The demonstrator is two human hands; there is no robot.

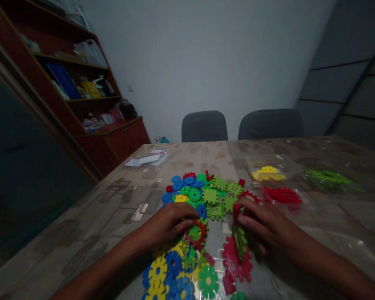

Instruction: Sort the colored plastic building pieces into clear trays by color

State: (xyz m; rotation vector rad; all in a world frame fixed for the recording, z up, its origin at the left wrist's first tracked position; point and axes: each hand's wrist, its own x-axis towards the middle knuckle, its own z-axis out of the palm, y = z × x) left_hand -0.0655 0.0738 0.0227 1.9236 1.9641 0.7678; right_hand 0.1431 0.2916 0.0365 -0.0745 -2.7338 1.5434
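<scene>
Red piece [236, 213] pinched in right hand [264, 225] fingertips, left hand [167, 225] fingers curled onto the coloured pile [200, 196] just beside.

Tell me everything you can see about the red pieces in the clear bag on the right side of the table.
The red pieces are a small heap of flat, toothed plastic shapes, gear-like at the edges, lying inside a clear plastic bag on the table. The heap sits just beyond the right hand, apart from it, with a bag of yellow pieces behind and green pieces to the right. Dim light hides finer detail.
</scene>
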